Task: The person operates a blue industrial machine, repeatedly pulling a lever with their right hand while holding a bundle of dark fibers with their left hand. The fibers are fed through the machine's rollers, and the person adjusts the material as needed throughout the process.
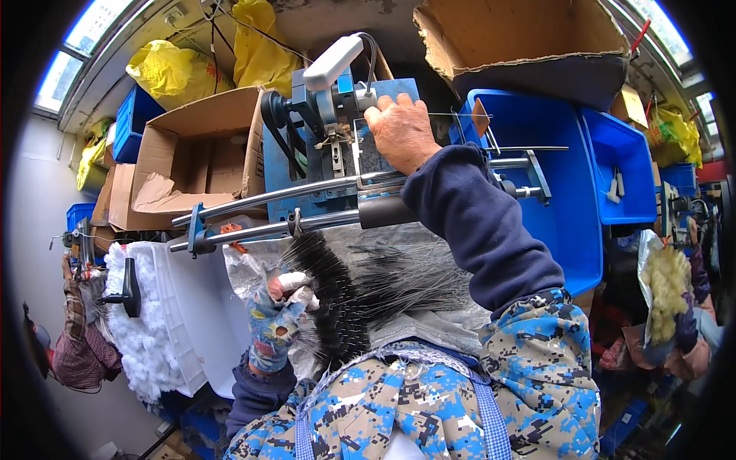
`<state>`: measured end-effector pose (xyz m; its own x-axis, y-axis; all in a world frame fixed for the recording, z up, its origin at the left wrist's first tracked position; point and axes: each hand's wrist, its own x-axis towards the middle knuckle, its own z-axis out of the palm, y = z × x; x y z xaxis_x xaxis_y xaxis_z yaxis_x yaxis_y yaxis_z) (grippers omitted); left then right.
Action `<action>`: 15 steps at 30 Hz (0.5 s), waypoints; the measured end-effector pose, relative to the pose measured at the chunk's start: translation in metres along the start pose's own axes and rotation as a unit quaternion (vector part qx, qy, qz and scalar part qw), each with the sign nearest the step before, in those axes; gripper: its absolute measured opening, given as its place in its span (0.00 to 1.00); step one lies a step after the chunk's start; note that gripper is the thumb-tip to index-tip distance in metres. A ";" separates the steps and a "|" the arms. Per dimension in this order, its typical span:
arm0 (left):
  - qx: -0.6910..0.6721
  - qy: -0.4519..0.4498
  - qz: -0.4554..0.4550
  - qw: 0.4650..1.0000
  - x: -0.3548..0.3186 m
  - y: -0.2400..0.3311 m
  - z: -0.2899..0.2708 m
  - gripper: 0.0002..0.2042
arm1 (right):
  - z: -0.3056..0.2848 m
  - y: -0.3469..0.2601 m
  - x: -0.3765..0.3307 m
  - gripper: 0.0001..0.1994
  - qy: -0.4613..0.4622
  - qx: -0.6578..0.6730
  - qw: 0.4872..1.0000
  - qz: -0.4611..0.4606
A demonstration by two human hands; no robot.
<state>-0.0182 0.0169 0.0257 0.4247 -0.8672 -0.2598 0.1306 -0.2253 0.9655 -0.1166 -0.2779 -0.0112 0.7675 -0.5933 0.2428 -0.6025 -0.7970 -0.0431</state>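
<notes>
My bare right hand rests up on the blue machine, fingers curled against its head to steady it, while my gloved left hand pinches the black bristle bundle low over my lap, ready for feeding.

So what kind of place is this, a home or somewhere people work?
It looks like a small workshop, probably one making brushes. The right hand rests on a blue bench machine, the gloved left hand touches a pile of black bristles, and blue bins and cardboard boxes crowd around.
</notes>
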 end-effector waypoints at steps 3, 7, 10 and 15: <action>0.002 0.023 -0.007 1.000 0.002 -0.002 0.006 0.13 | 0.001 0.002 0.000 0.08 0.007 0.022 1.000 -0.007; -0.046 0.043 -0.075 0.995 0.004 -0.005 0.008 0.16 | 0.002 0.001 0.000 0.08 0.007 0.049 0.999 0.013; -0.024 0.047 -0.074 0.996 0.006 -0.004 0.013 0.16 | 0.003 0.002 -0.001 0.08 0.006 0.049 0.999 0.011; -0.019 0.005 -0.081 0.997 0.004 -0.016 0.000 0.16 | 0.007 0.002 0.002 0.08 0.003 0.069 0.998 -0.004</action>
<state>-0.0192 0.0173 0.0089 0.4038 -0.8167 -0.4123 0.2311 -0.3450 0.9097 -0.1149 -0.2812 -0.0178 0.7700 -0.5870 0.2499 -0.5609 -0.8095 -0.1734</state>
